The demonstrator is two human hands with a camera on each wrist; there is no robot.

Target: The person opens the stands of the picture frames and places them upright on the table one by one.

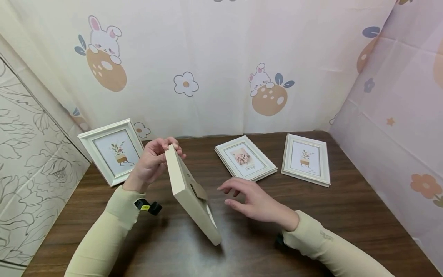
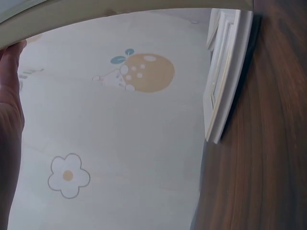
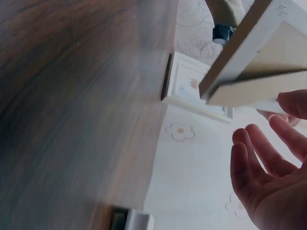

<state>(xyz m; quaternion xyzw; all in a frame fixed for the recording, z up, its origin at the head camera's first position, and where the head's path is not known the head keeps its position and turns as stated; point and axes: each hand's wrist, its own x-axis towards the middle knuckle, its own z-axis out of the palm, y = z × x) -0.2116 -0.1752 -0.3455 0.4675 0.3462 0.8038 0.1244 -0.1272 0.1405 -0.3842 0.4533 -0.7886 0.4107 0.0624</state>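
Observation:
My left hand (image 1: 152, 159) pinches the top edge of a cream picture frame (image 1: 194, 209), which stands tilted with its lower corner close over the table. The frame's back faces right, and a brown stand leg (image 1: 198, 190) shows there, swung out a little. My right hand (image 1: 250, 200) is apart from the frame on its back side, fingers loosely bent with nothing in them. From the right wrist view, the stand leg (image 3: 254, 91) and the white frame back lie just beyond my right fingertips (image 3: 247, 139). The frame's front is hidden.
A white picture frame (image 1: 115, 152) with a plant picture stands upright at the left. Farther back are a frame with a pink flower picture (image 1: 243, 158) and, to its right, another plant-picture frame (image 1: 305, 159). A printed curtain (image 1: 214, 57) closes off the dark wooden table (image 1: 349, 215).

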